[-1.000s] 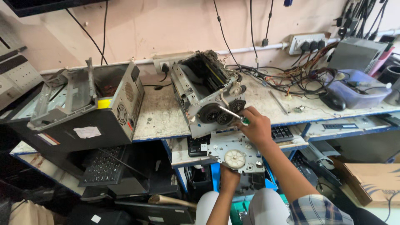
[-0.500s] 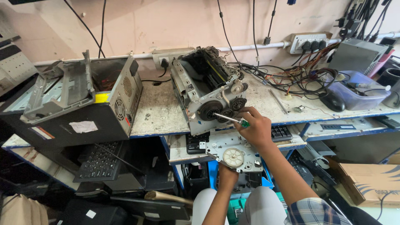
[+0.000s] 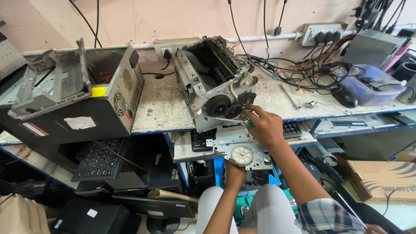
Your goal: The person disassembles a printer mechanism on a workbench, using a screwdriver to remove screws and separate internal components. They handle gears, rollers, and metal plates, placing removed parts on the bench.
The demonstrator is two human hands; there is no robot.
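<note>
Lowered since earlier, the right hand (image 3: 266, 126) grips a screwdriver (image 3: 234, 121) at the stripped printer's (image 3: 212, 82) gears (image 3: 225, 106), while the left hand (image 3: 236, 170) clasps the already detached gear plate (image 3: 240, 149) from below.

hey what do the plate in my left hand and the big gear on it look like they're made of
The plate looks like stamped sheet metal, dull silver-grey with punched holes and bent edges. The round gear on it looks like cream-white moulded plastic with a matte surface and a central hub. The left hand holds the plate from below; the right hand holds a green-handled screwdriver with a bright metal shaft.
</note>
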